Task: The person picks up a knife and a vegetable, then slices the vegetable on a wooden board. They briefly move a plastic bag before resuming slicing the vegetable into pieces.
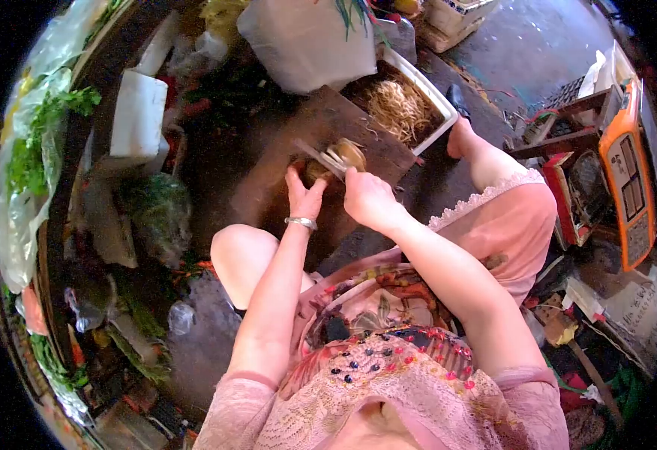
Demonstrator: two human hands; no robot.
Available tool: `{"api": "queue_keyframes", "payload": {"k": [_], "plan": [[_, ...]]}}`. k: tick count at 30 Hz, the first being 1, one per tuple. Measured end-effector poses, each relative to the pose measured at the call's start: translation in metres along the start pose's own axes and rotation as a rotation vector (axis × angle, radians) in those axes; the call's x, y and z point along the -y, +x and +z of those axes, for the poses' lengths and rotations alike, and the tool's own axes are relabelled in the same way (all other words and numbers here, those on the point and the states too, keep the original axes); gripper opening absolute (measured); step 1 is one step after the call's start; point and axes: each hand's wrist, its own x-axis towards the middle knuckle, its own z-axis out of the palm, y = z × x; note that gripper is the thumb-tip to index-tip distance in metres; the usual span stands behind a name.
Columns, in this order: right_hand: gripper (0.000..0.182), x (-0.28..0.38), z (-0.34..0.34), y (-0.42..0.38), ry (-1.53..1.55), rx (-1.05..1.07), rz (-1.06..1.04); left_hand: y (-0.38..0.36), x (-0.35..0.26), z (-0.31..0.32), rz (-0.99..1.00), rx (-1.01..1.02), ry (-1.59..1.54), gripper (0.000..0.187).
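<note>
My right hand [371,199] is closed around the handle of a knife, whose pale blade [315,155] points to the upper left over a brown wooden board [268,176]. My left hand [305,196] grips a round brown piece of produce [313,172], its fingers partly hidden behind it. The exact kind of produce is too blurred to tell. Against the far side of the blade lies a yellow-brown piece [352,154] with pale cut strips. The blade seems to be between the two pieces.
Beyond the board stands a white-rimmed crate [435,96] of pale shredded strands. A large white plastic bag [310,49] is behind it. To the left are a white foam box [139,112] and bagged greens [156,214]. An orange weighing scale [628,180] stands at right.
</note>
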Motion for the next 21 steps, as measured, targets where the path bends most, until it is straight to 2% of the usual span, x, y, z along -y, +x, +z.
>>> {"api": "queue_keyframes", "payload": {"k": [3, 5, 9, 11, 14, 16, 21], "plan": [[0.020, 0.001, 0.007, 0.006, -0.039, 0.037, 0.047, -0.003, -0.006, 0.001, -0.031, -0.052, 0.039, 0.068], [0.018, -0.006, 0.007, 0.000, 0.011, -0.037, -0.010, -0.004, -0.019, -0.001, -0.058, -0.016, 0.027, 0.068], [0.020, -0.008, -0.002, -0.027, 0.027, -0.026, -0.037, -0.004, -0.005, 0.001, -0.012, -0.005, -0.091, 0.061], [0.020, 0.001, -0.018, -0.048, 0.048, 0.040, 0.016, -0.007, -0.005, 0.004, -0.030, -0.052, -0.241, 0.056], [0.019, 0.000, -0.025, -0.070, 0.034, 0.043, 0.029, 0.013, 0.060, 0.018, 0.096, -0.043, -0.233, 0.054], [0.019, 0.000, -0.028, -0.082, 0.024, 0.071, 0.048, 0.022, 0.067, 0.019, 0.120, -0.033, -0.309, 0.053], [0.019, -0.003, -0.030, -0.092, 0.015, 0.083, 0.089, 0.013, 0.042, 0.007, 0.194, 0.005, -0.088, 0.053]]}}
